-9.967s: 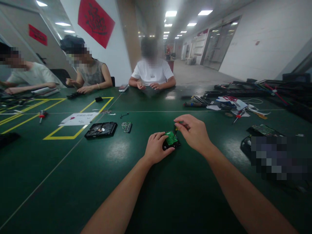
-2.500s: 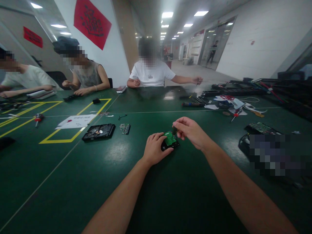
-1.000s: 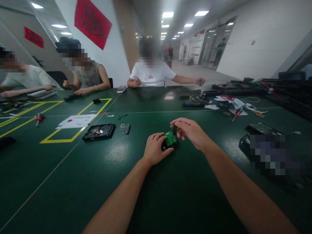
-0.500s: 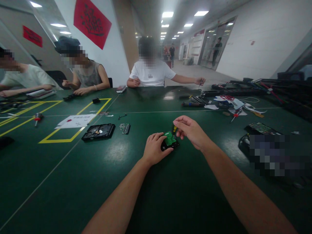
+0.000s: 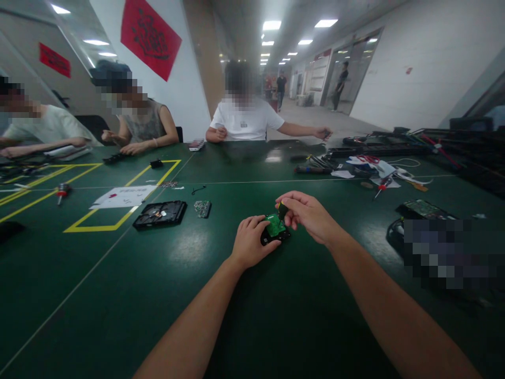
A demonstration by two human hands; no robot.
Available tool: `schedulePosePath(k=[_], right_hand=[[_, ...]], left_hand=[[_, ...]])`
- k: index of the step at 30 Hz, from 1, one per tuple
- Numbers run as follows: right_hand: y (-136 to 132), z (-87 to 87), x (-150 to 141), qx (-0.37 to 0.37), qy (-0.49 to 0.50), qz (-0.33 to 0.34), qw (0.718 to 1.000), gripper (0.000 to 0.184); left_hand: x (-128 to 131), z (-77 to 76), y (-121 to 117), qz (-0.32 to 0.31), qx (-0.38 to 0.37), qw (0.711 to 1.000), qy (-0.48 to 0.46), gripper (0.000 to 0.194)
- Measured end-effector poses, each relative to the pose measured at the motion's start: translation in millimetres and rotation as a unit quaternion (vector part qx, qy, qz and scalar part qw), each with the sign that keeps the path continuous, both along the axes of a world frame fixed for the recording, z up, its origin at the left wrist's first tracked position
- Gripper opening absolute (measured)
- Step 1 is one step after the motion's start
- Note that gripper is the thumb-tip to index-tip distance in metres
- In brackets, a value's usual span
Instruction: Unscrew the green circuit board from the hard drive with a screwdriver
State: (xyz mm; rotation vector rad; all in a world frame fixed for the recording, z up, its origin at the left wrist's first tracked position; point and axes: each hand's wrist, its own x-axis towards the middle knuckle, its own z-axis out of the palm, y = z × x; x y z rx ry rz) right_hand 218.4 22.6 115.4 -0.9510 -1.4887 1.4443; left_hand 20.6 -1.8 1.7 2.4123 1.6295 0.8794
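Note:
A hard drive (image 5: 269, 239) with a green circuit board (image 5: 275, 225) on its upper face lies on the dark green table. My left hand (image 5: 249, 239) is closed round its near left side, with thumb and fingers on opposite edges. Between the fingertips of my right hand (image 5: 305, 213) is a short screwdriver (image 5: 282, 210) with a black and yellow handle. Its shaft points down at the board; whether the tip sits in a screw is too small to tell. To the left lie a black drive casing (image 5: 160, 215) and a loose circuit board (image 5: 202, 209).
A white paper sheet (image 5: 123, 196) lies by yellow tape. Red-handled screwdrivers (image 5: 383, 184) rest at right and far left. A pile of cables and tools (image 5: 323, 166) lies back right. Dark electronics (image 5: 428, 209) stand at right. Several people sit across the table.
My right hand has shifted slightly, and the screwdriver handle appears turned and tilted in its fingers. My left hand and the hard drive stay put. People in the background have walked.

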Motion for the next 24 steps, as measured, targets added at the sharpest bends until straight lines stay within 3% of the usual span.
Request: schedulePosePath(k=[6, 13, 24], right_hand=[[0.9, -2.4, -0.5, -0.028, 0.04, -0.011, 0.999, 0.017], [2.9, -2.4, 2.3, 0.039, -0.033, -0.012, 0.999, 0.021], [-3.8, 2.0, 0.3, 0.041, -0.07, -0.023, 0.996, 0.032]], left_hand=[[0.3, 0.8, -0.5, -0.001, 0.0, 1.0, -0.002, 0.06], [0.0, -0.1, 0.3, 0.004, -0.003, 1.0, 0.003, 0.061], [-0.7, 0.0, 0.7, -0.001, -0.005, 1.0, -0.002, 0.061]])
